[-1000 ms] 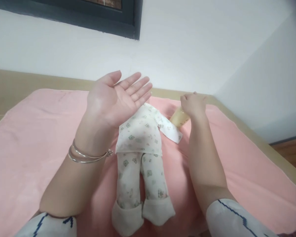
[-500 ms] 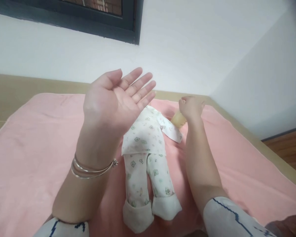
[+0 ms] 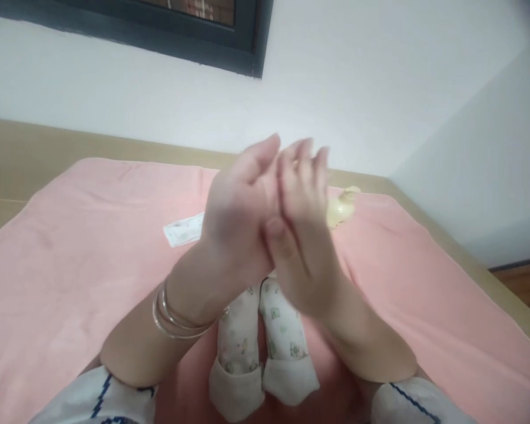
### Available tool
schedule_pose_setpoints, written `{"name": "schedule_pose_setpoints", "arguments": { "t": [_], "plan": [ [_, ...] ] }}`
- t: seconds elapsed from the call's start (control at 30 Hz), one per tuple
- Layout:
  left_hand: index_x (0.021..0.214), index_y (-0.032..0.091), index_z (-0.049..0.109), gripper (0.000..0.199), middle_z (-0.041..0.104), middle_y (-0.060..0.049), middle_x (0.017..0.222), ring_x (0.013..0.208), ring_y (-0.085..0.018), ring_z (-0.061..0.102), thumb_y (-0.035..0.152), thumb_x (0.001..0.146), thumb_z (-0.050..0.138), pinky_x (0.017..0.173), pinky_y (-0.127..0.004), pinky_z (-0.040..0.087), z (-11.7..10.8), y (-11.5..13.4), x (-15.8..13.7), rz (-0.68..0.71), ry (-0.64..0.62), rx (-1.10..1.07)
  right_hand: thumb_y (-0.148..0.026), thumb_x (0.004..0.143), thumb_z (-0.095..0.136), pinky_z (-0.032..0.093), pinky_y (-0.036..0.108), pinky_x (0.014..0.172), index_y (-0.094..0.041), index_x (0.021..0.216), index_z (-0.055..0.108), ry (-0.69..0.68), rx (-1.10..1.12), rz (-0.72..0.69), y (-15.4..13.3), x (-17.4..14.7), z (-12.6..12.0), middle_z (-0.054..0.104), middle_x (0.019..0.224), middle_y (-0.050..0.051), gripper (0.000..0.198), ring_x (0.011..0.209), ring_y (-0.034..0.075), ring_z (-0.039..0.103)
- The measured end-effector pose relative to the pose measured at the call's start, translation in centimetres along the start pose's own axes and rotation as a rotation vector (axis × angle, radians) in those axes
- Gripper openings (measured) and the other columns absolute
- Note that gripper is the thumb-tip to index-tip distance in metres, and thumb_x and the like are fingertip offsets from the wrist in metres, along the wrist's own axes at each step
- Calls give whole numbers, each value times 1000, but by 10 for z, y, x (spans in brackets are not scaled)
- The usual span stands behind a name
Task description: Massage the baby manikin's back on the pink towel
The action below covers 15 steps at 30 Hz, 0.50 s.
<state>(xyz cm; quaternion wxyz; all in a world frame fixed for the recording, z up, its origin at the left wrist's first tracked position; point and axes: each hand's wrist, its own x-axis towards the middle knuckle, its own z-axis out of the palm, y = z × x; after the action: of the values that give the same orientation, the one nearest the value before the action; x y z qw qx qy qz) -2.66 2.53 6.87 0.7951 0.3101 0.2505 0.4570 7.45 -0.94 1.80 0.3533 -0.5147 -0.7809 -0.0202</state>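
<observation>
My left hand (image 3: 236,215) is open, palm up, with its fingers stretched out. My right hand (image 3: 311,241) lies palm against it, fingers extended and slightly blurred, its thumb across the edge of the left palm. Below the hands lies a small white printed outfit; its trouser legs (image 3: 280,327) have turned-up white cuffs, and one sleeve (image 3: 183,229) sticks out on the left. Most of the top is hidden by my hands. A pale yellow bottle-like container (image 3: 343,207) lies just beyond my right hand, partly covered by it.
A pink blanket (image 3: 92,265) is spread under the outfit over a tan surface (image 3: 39,141). Behind rises a white wall (image 3: 335,88) with a dark window frame (image 3: 242,56). A wooden area (image 3: 523,285) shows at the right edge.
My right hand has left the yellow container and come back to the left, against my left palm. My left hand has moved right and now covers the outfit's top.
</observation>
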Motion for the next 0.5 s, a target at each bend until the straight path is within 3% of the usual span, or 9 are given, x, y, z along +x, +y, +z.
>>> {"name": "schedule_pose_setpoints", "arguments": {
  "t": [0.13, 0.2, 0.3, 0.4, 0.43, 0.5],
  "plan": [
    [136, 19, 60, 63, 75, -5, 123, 138, -20, 60, 58, 108, 18, 114, -35, 49, -10, 11, 10, 129, 53, -26, -53, 105, 24, 4, 42, 139, -11, 167, 1, -237, 43, -199, -24, -22, -6, 8, 176, 9, 79, 162, 18, -13],
    [137, 21, 60, 65, 75, -5, 122, 139, -20, 59, 55, 108, 13, 112, -37, 50, -15, 12, 17, 176, 31, -12, -56, 105, 28, 7, 40, 139, -20, 169, 8, -279, 33, -195, -30, -27, -11, 15, 175, 2, 76, 162, 18, -8],
    [139, 25, 63, 66, 68, -4, 134, 149, -29, 46, 47, 106, 10, 104, -49, 51, -14, -2, 20, 171, 43, 143, -63, 103, 23, 9, 44, 138, -36, 165, 25, -268, 39, -160, -30, -24, -15, 25, 172, -10, 67, 163, 20, -2],
    [149, 31, 57, 70, 54, -2, 154, 158, -37, 20, 51, 102, 9, 98, -57, 51, -14, -31, 15, 109, 23, 324, -61, 105, 7, 8, 45, 137, -20, 160, 39, -134, 45, -183, -24, -16, -19, 26, 173, 3, 76, 163, 20, -3],
    [153, 37, 51, 68, 49, 3, 159, 160, -36, 15, 56, 101, 13, 103, -56, 51, -16, -40, 12, 98, 20, 348, -60, 105, 4, 9, 46, 137, -16, 158, 42, -89, 36, -167, -22, -15, -21, 25, 173, 6, 79, 163, 20, -3],
    [158, 48, 38, 64, 43, 14, 163, 163, -29, 10, 66, 98, 25, 119, -50, 49, -22, -53, 6, 57, 14, 359, -58, 104, -1, 10, 49, 137, -18, 161, 37, -86, -3, -99, -19, -16, -26, 21, 174, 4, 79, 163, 21, -2]
  ]
}}
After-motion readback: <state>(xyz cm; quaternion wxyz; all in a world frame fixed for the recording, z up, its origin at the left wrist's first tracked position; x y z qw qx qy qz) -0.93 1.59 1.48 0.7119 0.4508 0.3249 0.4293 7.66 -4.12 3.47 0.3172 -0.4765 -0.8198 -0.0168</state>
